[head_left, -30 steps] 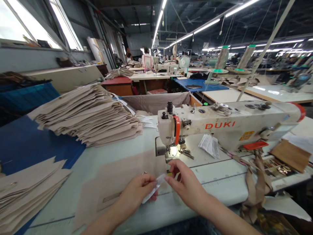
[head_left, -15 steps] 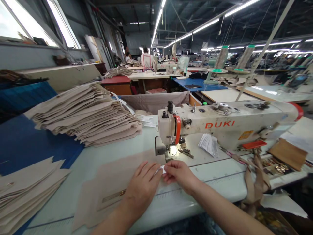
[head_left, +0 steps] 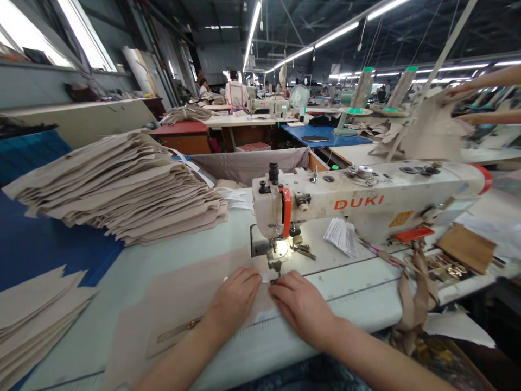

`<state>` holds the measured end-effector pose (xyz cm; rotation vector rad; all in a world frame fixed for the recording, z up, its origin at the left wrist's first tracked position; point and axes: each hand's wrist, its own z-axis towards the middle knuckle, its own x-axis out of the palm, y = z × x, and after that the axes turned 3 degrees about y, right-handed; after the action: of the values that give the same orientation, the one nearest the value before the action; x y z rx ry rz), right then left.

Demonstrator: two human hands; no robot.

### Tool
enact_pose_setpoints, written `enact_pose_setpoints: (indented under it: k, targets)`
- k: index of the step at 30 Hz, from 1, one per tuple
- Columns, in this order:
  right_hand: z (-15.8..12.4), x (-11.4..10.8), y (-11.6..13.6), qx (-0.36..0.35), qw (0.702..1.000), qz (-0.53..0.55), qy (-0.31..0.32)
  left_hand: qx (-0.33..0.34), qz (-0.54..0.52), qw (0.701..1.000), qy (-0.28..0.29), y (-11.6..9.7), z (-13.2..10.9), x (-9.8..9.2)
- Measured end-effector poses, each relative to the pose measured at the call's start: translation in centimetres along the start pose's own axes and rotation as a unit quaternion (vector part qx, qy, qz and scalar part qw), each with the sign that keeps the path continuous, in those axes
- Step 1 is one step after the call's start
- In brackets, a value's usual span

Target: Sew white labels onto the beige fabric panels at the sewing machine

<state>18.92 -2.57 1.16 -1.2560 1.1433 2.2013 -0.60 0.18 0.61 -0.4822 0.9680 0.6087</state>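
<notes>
A beige fabric panel (head_left: 175,282) with a zipped slot (head_left: 179,329) lies flat on the sewing table, its right edge near the needle area of the sewing machine (head_left: 325,198). My left hand (head_left: 234,298) rests on this panel, fingers bent and pressed together over a small white label (head_left: 264,277); a bit of white also shows left of the knuckles. Close by, at the panel's right edge, is my right hand (head_left: 303,307), its fingers curled together. What its fingertips hold is hidden. Both hands are just in front of the lit presser foot (head_left: 280,247).
A tall stack of beige panels (head_left: 130,190) stands at the left, with more panels (head_left: 36,315) nearer. White printed labels (head_left: 341,237) lie under the machine arm. Fabric straps (head_left: 411,288) hang over the right edge. Another person's arms (head_left: 488,98) hold beige cloth behind the machine.
The white label, pinched between both hands before, now lies lower on the panel under my left fingers. My right hand has turned palm down. Another person's arms with cloth have appeared at right.
</notes>
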Motion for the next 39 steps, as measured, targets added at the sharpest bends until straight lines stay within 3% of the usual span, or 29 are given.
enact_pose_setpoints:
  k: [5,14,39]
  targets:
    - [-0.7,0.1,0.4,-0.031,0.997,-0.074,0.023,0.012,-0.001,1.0,0.011,0.1,0.1,-0.4]
    - [-0.8,0.3,0.2,-0.03,0.997,-0.066,0.022,0.051,0.07,0.996,0.023,0.1,0.7,0.0]
    - [-0.5,-0.2,0.1,-0.033,0.996,-0.07,0.04,0.065,0.085,0.994,0.034,0.7,-0.4,0.8]
